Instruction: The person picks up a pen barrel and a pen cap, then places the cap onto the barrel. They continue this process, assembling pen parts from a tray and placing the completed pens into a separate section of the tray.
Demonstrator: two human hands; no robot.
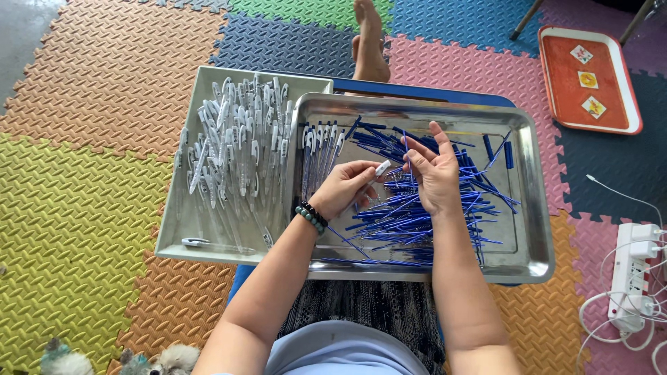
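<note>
Two trays are being kept side by side on the lap: the left tray (182, 229) is holding pen barrels (233, 149), and the right tray (531, 201), overlapping its edge, is holding refills (410, 215). A third tray (629, 90) is lying well apart at the far right, with a power strip (631, 278) nearer, on the mat (90, 139).

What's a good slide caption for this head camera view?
Left hand holds a pen barrel over a steel tray of blue refills.

Colourful interlocking foam floor mats (90, 208) lie in daylight, with chair legs (528, 19) at the far edge.
</note>
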